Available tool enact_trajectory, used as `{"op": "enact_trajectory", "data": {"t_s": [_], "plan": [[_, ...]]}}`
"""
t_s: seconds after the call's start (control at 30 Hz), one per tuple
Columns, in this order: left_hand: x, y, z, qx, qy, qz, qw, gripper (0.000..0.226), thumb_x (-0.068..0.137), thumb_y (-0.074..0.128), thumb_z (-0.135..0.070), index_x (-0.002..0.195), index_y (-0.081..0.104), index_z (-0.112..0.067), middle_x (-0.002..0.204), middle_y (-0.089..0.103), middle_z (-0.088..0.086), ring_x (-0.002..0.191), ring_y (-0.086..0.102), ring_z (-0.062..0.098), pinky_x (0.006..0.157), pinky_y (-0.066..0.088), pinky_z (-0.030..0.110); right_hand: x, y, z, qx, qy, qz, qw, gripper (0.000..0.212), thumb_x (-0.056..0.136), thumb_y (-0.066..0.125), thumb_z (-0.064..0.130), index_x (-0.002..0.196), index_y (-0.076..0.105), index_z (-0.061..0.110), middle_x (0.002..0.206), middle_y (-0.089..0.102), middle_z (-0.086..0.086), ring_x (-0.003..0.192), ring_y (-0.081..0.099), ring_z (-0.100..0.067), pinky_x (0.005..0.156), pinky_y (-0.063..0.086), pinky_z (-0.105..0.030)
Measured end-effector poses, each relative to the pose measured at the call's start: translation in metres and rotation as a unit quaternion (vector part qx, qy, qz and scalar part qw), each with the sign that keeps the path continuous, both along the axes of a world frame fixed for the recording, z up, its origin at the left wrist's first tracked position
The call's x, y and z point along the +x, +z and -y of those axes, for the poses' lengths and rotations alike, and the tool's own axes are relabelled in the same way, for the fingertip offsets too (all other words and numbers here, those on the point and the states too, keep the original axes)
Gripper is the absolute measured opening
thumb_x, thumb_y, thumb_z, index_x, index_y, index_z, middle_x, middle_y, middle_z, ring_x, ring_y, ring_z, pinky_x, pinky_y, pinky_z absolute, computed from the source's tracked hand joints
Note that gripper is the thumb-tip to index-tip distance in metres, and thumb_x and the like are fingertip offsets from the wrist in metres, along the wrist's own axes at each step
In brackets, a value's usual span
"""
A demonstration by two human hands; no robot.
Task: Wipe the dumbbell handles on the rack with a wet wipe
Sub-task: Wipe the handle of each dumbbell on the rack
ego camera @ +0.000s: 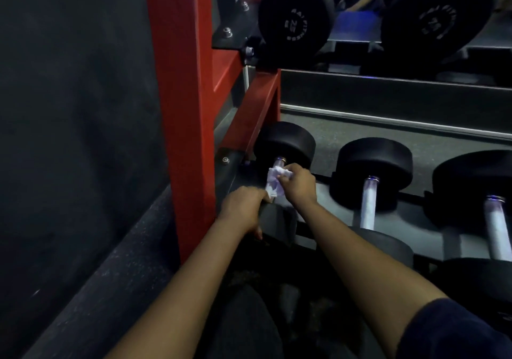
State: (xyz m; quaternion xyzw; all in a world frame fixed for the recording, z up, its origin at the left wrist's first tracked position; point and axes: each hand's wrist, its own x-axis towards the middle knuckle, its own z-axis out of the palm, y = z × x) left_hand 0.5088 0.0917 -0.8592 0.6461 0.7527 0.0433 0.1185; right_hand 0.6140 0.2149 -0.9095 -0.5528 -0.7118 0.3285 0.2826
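With right hand (300, 185) pinching wet wipe (273, 183), twist round handle (279, 162) toward 12 o'clock; brace 6 o'clock head (279, 220), left hand (243, 209) gripping.

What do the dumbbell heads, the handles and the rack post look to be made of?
Dumbbell heads: likely rubber or urethane, matte black, no glare.
Handles: metal, probably chromed steel, pale and shiny with bright end rings.
Rack post: painted metal, smooth red coat on square tube.
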Motion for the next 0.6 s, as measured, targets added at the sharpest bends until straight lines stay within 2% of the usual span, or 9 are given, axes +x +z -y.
{"op": "enact_trajectory", "data": {"t_s": [0.07,0.13,0.23,0.3,0.4,0.47,0.5,0.6], "plan": [[-0.004,-0.002,-0.012,0.0,0.025,0.111,0.993,0.026,0.078,0.073,-0.043,0.094,0.074,-0.021,0.094,0.071,0.005,0.09,0.065,0.019,0.078,0.047,0.029,-0.003,-0.002,-0.006,0.017,0.011,0.021,1.0,0.027,0.085,0.061,0.02,0.111,0.062,0.012,0.104,0.062,-0.016,0.096,0.06,-0.031,0.069,0.037,-0.027],[-0.001,-0.015,-0.022,0.013,0.073,0.172,0.982,0.03,0.09,0.059,-0.04,0.078,0.07,-0.014,0.086,0.07,0.012,0.085,0.065,0.027,0.073,0.045,0.032,-0.004,-0.001,-0.009,0.033,0.025,0.026,0.999,0.028,0.084,0.061,0.017,0.112,0.058,0.014,0.108,0.057,-0.013,0.095,0.057,-0.028,0.071,0.036,-0.027],[0.011,-0.034,-0.025,0.107,0.153,0.136,0.973,0.029,0.092,0.052,-0.033,0.094,0.072,-0.012,0.096,0.071,0.016,0.096,0.063,0.035,0.081,0.047,0.037,-0.004,0.003,-0.014,0.062,0.081,0.057,0.993,0.03,0.084,0.06,0.014,0.114,0.057,0.014,0.112,0.049,-0.012,0.094,0.054,-0.027,0.074,0.039,-0.027],[0.014,-0.036,-0.027,0.166,0.192,0.14,0.957,0.031,0.087,0.052,-0.033,0.091,0.074,-0.011,0.092,0.071,0.017,0.092,0.063,0.038,0.077,0.048,0.037,-0.007,0.003,-0.018,0.075,0.123,0.091,0.985,0.029,0.084,0.059,0.01,0.113,0.059,0.014,0.112,0.049,-0.006,0.095,0.053,-0.022,0.081,0.045,-0.029],[0.001,-0.04,-0.038,0.152,0.222,0.183,0.946,0.022,0.083,0.057,-0.028,0.085,0.074,-0.014,0.086,0.073,0.01,0.089,0.066,0.031,0.076,0.049,0.035,-0.012,-0.001,-0.027,0.082,0.195,0.134,0.968,0.023,0.079,0.062,0.014,0.101,0.068,0.016,0.104,0.055,-0.001,0.094,0.057,-0.02,0.086,0.05,-0.032],[-0.012,-0.044,-0.046,0.137,0.24,0.241,0.93,0.03,0.076,0.052,-0.035,0.082,0.074,-0.016,0.075,0.074,0.003,0.083,0.069,0.023,0.077,0.052,0.035,-0.011,-0.002,-0.028,0.109,0.267,0.202,0.936,0.021,0.082,0.062,0.016,0.099,0.071,0.009,0.11,0.053,-0.011,0.099,0.057,-0.028,0.083,0.046,-0.028],[-0.018,-0.046,-0.049,0.13,0.252,0.272,0.92,0.032,0.074,0.049,-0.037,0.08,0.074,-0.018,0.067,0.072,0.001,0.078,0.069,0.02,0.076,0.053,0.036,-0.01,0.0,-0.025,0.125,0.29,0.224,0.922,0.023,0.084,0.059,0.018,0.099,0.07,0.005,0.11,0.053,-0.014,0.1,0.055,-0.032,0.081,0.044,-0.031],[-0.03,-0.053,-0.063,0.116,0.277,0.313,0.901,0.024,0.083,0.053,-0.028,0.07,0.071,-0.02,0.049,0.065,0.0,0.06,0.065,0.019,0.069,0.055,0.036,-0.011,0.0,-0.017,0.192,0.307,0.213,0.907,0.037,0.088,0.048,0.026,0.09,0.071,-0.003,0.099,0.057,-0.02,0.091,0.057,-0.036,0.077,0.047,-0.038]]}}
